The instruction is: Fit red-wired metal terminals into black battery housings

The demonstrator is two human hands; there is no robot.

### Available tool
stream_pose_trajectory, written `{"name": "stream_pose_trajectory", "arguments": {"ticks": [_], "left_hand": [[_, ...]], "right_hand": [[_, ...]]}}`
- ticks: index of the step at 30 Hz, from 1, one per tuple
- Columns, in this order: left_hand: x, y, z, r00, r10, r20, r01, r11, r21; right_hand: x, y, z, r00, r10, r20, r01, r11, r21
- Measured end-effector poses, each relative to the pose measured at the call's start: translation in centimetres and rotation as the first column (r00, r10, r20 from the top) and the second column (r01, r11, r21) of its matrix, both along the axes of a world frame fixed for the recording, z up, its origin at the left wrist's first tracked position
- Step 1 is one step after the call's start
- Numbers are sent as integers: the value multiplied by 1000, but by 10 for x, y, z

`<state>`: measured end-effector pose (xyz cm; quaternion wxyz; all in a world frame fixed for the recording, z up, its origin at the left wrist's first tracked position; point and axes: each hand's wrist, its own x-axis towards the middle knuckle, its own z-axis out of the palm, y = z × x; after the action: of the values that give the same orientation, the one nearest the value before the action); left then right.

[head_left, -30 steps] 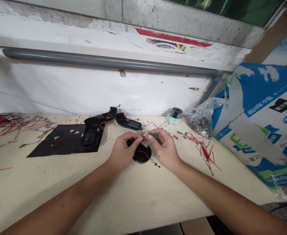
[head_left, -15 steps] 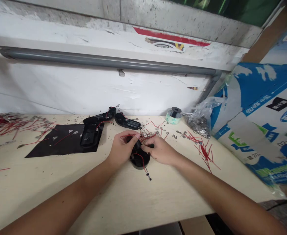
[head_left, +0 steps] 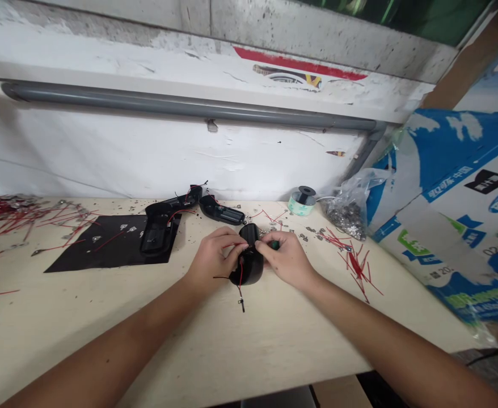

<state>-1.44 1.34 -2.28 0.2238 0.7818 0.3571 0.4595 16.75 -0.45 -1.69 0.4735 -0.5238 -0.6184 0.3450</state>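
A black plastic housing (head_left: pixel 251 268) with a rounded lower end is between my two hands, above the pale tabletop. My left hand (head_left: pixel 215 256) is closed in a pinch at its left side. From the right, my right hand (head_left: pixel 285 258) grips the housing with thumb and fingers. A small dark green object (head_left: pixel 275 245), perhaps a handle end, shows within the right hand's fingers; its kind is unclear. A red wire (head_left: pixel 241 275) runs out of the housing to a small part (head_left: pixel 241 305) dangling at the near side. The fingers cover the housing's middle.
Two black housings (head_left: pixel 157 232) (head_left: pixel 221 211) lie behind, one partly on a black sheet (head_left: pixel 104 243). Red wires (head_left: pixel 2 212) with metal tabs spread at left, more wires (head_left: pixel 357 263) at right. A spool (head_left: pixel 306 195) sits on a tape roll (head_left: pixel 300 205) near a bag of metal pieces (head_left: pixel 346 212).
The housing has turned between my hands, and its upper end now shows. The dangling wire part has swung left. A green object now shows in my right hand where a black end stuck out.
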Motion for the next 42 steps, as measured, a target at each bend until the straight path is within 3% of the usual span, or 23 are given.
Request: {"name": "stream_pose_trajectory", "arguments": {"ticks": [12,24,27,34,37,42], "left_hand": [[0,0,-2,998,-53,14,54,993,-102],[-2,-1,1,980,-55,-192,61,998,23],[-1,1,-2,988,-51,-144,49,999,-13],[1,10,-13,988,-5,152,47,960,-275],[0,9,-11,989,-45,138,77,969,-235],[-3,3,-1,995,-52,-88,50,999,-23]], "right_hand": [[-5,-1,-5,1000,-15,-25,16,998,67],[-6,-1,-14,999,-15,-30,16,998,57],[-6,0,-13,999,-29,-32,31,998,58],[-3,2,-9,999,-24,-26,25,998,54],[-3,2,-9,999,-33,-31,35,997,62],[-4,1,-11,999,-35,-29,36,997,64]]}}
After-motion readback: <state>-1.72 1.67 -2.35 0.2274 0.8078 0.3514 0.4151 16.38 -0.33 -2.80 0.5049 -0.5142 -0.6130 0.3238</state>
